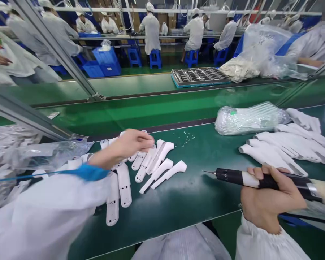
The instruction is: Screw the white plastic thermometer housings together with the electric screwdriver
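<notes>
My right hand is wrapped round a black and white electric screwdriver, its thin bit pointing left above the green table. On the left, my left hand hovers over a row of white plastic housings, its fingers drawn together; whatever they pinch, if anything, I cannot make out. A blue wristband circles that wrist. Two slimmer white angled parts lie to the right of the row. Beyond them small screw-like pieces are scattered on the tabletop.
A plastic-wrapped bundle of white parts and a pile of white handle-shaped shells lie at right. Bagged parts crowd the left beside a metal frame post. A black grid tray rests on the far belt; several people work beyond.
</notes>
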Demonstrator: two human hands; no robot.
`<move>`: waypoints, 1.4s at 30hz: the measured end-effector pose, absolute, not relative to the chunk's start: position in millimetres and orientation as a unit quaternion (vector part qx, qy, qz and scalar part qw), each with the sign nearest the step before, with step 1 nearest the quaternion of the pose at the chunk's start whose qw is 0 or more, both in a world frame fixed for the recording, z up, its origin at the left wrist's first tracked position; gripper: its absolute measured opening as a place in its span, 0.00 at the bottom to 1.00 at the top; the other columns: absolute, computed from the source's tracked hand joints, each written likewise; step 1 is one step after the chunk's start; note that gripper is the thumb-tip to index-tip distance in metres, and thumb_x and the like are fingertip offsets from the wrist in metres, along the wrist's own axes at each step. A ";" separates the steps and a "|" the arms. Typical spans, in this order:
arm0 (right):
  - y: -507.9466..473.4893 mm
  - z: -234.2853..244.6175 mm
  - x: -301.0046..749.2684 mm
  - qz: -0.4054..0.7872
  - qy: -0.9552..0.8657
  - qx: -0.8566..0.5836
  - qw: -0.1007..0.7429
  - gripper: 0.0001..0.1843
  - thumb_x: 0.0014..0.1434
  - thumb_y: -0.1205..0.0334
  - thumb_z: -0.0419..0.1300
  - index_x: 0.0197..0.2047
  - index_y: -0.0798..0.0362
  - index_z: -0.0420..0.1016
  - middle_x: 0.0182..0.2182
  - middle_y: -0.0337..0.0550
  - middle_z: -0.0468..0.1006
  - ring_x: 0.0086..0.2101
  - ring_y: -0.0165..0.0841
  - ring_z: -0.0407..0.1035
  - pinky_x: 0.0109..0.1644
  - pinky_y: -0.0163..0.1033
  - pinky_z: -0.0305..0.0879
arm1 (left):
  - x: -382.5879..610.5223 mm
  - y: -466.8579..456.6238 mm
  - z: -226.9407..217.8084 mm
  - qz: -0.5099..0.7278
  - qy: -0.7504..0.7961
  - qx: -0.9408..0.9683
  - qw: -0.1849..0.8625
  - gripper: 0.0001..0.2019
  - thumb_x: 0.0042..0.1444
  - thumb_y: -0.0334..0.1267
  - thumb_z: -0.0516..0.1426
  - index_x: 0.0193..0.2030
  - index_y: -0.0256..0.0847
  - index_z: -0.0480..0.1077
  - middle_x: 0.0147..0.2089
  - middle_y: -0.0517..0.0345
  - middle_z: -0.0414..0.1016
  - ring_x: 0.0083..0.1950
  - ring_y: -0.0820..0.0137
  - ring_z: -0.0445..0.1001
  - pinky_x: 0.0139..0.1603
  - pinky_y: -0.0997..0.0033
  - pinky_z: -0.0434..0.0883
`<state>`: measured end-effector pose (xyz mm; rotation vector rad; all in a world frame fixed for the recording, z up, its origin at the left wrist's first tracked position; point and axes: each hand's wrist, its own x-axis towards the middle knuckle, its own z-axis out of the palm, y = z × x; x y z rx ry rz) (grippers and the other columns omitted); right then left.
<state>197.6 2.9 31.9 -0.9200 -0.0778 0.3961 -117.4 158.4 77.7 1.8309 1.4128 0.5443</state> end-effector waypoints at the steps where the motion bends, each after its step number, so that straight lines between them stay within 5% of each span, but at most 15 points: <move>1: 1.8 33.2 198.2 0.189 -0.037 -0.442 0.876 0.13 0.41 0.67 0.59 0.31 0.51 0.59 0.24 0.37 0.58 0.22 0.27 0.54 0.26 0.34 0.60 | -83.6 162.2 66.1 0.174 0.524 0.738 0.388 0.05 0.53 0.38 0.66 0.30 0.41 0.82 0.29 0.56 0.82 0.31 0.64 0.81 0.34 0.67 0.78; 4: -3.5 36.3 202.5 0.179 -0.036 -0.444 0.877 0.13 0.41 0.67 0.59 0.32 0.51 0.61 0.24 0.36 0.59 0.22 0.27 0.54 0.26 0.34 0.61 | -4.9 170.9 32.7 0.114 0.474 0.792 0.367 0.07 0.57 0.31 0.62 0.29 0.40 0.80 0.27 0.56 0.80 0.32 0.65 0.81 0.42 0.66 0.77; 8: -8.5 38.5 207.2 0.171 -0.028 -0.445 0.878 0.15 0.40 0.68 0.60 0.33 0.51 0.62 0.23 0.35 0.58 0.22 0.27 0.53 0.26 0.34 0.61 | 41.2 175.5 3.0 0.095 0.446 0.834 0.311 0.08 0.58 0.28 0.61 0.30 0.40 0.80 0.36 0.49 0.83 0.45 0.57 0.82 0.49 0.62 0.74; 14: -7.8 38.6 205.6 0.183 -0.020 -0.443 0.878 0.17 0.39 0.66 0.61 0.33 0.50 0.61 0.22 0.35 0.58 0.21 0.27 0.53 0.26 0.34 0.60 | 37.8 173.0 -11.9 0.126 0.438 0.853 0.255 0.13 0.68 0.31 0.55 0.40 0.42 0.81 0.55 0.50 0.82 0.59 0.56 0.76 0.62 0.56 0.70; 19: -6.0 41.6 197.2 0.194 -0.027 -0.447 0.873 0.16 0.42 0.66 0.62 0.34 0.51 0.61 0.23 0.35 0.57 0.22 0.27 0.54 0.27 0.34 0.60 | 8.9 134.5 -0.2 0.167 0.485 0.829 0.224 0.09 0.69 0.34 0.56 0.41 0.41 0.79 0.69 0.46 0.70 0.69 0.48 0.66 0.67 0.43 0.66; 24: -4.1 45.2 186.3 0.207 -0.051 -0.448 0.868 0.15 0.42 0.66 0.62 0.33 0.51 0.60 0.24 0.35 0.57 0.22 0.25 0.54 0.27 0.34 0.59 | -17.3 73.4 12.2 0.193 0.441 0.829 0.285 0.07 0.70 0.36 0.59 0.49 0.45 0.79 0.68 0.51 0.71 0.70 0.53 0.66 0.70 0.43 0.63; 28: -3.3 48.0 177.2 0.216 -0.065 -0.454 0.862 0.14 0.41 0.66 0.61 0.33 0.51 0.61 0.24 0.34 0.56 0.22 0.25 0.53 0.26 0.33 0.57 | -19.7 44.1 7.7 0.213 0.426 0.822 0.313 0.16 0.66 0.34 0.65 0.60 0.43 0.74 0.67 0.49 0.74 0.68 0.54 0.68 0.68 0.47 0.64; 31: -4.9 51.4 170.7 0.232 -0.075 -0.462 0.853 0.14 0.43 0.67 0.60 0.34 0.50 0.60 0.25 0.34 0.55 0.22 0.25 0.52 0.26 0.32 0.57 | -16.8 36.7 2.8 0.222 0.413 0.812 0.347 0.05 0.70 0.35 0.62 0.50 0.42 0.77 0.52 0.57 0.82 0.55 0.61 0.76 0.61 0.53 0.64; 33: -7.4 54.2 167.4 0.239 -0.080 -0.464 0.849 0.13 0.44 0.67 0.59 0.34 0.50 0.60 0.25 0.33 0.53 0.22 0.25 0.52 0.26 0.32 0.58 | -16.4 34.8 1.2 0.229 0.406 0.810 0.356 0.08 0.73 0.36 0.58 0.41 0.41 0.78 0.43 0.61 0.83 0.48 0.65 0.77 0.58 0.56 0.63; 42: -14.7 60.9 154.0 0.234 -0.098 -0.474 0.843 0.13 0.45 0.66 0.59 0.36 0.50 0.62 0.26 0.34 0.57 0.21 0.25 0.53 0.26 0.33 0.59 | -23.7 32.1 -3.7 0.291 0.365 0.859 0.210 0.12 0.72 0.37 0.60 0.35 0.39 0.76 0.37 0.62 0.81 0.41 0.68 0.76 0.56 0.57 0.60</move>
